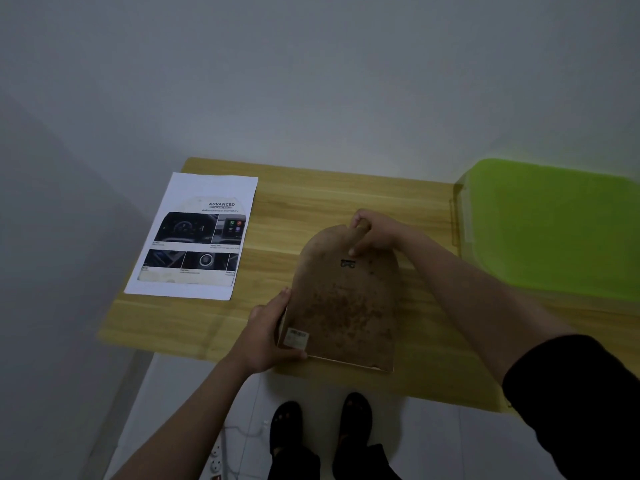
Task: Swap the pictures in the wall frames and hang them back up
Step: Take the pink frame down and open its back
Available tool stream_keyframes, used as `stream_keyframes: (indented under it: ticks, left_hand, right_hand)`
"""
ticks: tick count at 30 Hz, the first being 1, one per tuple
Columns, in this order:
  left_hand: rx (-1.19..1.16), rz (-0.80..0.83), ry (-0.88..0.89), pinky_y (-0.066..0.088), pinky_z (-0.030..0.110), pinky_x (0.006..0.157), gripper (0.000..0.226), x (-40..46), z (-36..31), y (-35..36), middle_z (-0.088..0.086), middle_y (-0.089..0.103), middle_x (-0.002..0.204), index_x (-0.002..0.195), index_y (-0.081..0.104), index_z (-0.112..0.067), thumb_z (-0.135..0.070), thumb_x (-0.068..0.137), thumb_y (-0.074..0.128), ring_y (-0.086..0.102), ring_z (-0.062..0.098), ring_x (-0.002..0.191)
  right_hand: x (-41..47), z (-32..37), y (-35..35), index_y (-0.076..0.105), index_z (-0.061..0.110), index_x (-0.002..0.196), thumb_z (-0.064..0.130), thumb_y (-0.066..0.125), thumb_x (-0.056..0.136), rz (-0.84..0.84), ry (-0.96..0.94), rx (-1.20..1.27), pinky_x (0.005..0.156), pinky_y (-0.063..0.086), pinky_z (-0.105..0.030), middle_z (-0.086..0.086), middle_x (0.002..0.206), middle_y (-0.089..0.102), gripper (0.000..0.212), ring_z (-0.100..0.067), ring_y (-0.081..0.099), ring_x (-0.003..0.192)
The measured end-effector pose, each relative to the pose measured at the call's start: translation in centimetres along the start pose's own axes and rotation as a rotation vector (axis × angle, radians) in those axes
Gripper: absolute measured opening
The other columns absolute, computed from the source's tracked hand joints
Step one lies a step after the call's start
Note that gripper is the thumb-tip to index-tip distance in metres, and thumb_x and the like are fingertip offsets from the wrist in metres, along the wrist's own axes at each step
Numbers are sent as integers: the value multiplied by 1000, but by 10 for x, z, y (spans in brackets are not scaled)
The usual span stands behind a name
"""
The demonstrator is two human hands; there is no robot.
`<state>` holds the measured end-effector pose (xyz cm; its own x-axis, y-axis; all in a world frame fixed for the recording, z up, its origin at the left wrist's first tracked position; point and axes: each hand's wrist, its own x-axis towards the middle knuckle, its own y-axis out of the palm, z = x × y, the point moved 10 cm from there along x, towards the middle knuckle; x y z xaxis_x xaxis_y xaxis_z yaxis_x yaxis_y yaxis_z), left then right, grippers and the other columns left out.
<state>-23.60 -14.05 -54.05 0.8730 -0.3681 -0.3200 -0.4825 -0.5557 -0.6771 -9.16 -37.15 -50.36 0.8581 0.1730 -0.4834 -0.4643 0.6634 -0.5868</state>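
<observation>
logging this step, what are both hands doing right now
Left hand: gripping the frame's lower left edge.
Right hand: pinching the frame's arched top.

Bare surface (311, 202) was seen between the printed sheet (194, 237) at left and the arched frame back (346, 306) at centre. The strip behind the frame, up to the wall (311, 81), was left open. The right side was blocked by a green bin (554, 230). The frame's left edge and top were occupied by the left hand (266, 337) and right hand (374, 233).
</observation>
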Motion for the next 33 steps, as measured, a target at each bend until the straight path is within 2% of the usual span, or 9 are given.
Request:
stream_keyframes:
  ticks: [3,6,11,14,17,22,26,29,33]
  left_hand:
    - [-43,-36,-5,31,35,106,124,-4,-5,-3,-14,32,148,147,14,-36,-58,48,84,31,19,129]
    - [-54,-75,33,33,31,96,122,-4,-18,-10,-23,33,137,144,11,-42,-45,48,87,31,14,123]
    - [55,-50,80,31,36,109,130,2,-25,-10,-4,28,147,149,13,-25,-44,45,88,29,18,131]
    - [66,-35,70,34,37,108,131,3,-23,-9,-2,29,144,149,14,-24,-46,43,88,32,20,130]
    - [53,-27,71,38,41,108,131,3,-21,-8,-4,28,144,149,13,-27,-51,43,85,33,19,130]
    - [37,-19,86,38,39,108,130,2,-21,-7,-3,27,144,149,11,-27,-45,46,87,32,18,130]
    - [45,-26,94,38,35,108,130,3,-21,-8,-2,27,144,149,12,-25,-42,47,89,32,16,130]
    - [45,-31,100,39,35,107,130,3,-18,-12,-1,30,143,149,15,-22,-42,45,90,35,17,129]
    - [45,-40,73,42,34,105,129,4,-6,-25,-2,28,144,149,15,-22,-40,45,90,36,18,128]
  right_hand:
    - [-4,1,-6,53,24,103,16,82,68,-18,-45,28,81,39,-30,-2,123,47,46,-20,43,109]
    - [-10,1,-11,56,27,106,12,81,68,-20,-74,75,85,42,-32,-2,133,46,48,-22,44,114]
    - [-17,-2,-13,59,27,112,6,78,70,-64,-72,139,85,40,-32,-1,138,43,51,-19,41,113]
    - [-28,-5,-12,56,21,122,5,78,71,-129,-78,184,85,40,-29,-3,139,43,58,-19,43,115]
    - [-48,-25,-12,52,20,128,15,79,72,-297,-61,211,90,49,-36,-8,132,51,62,-25,51,118]
    - [-118,-77,12,52,11,124,26,75,76,-628,154,300,80,49,-30,-8,116,56,55,-22,57,102]
    - [-142,-88,54,62,8,117,27,76,76,-543,193,393,77,52,-31,-3,102,65,47,-20,63,95]
    - [-143,-84,63,63,10,114,25,77,76,-532,196,431,78,54,-32,-8,108,66,44,-20,63,93]
    - [-138,-64,67,55,15,126,16,76,76,-503,138,466,85,53,-34,-5,118,61,54,-21,60,104]
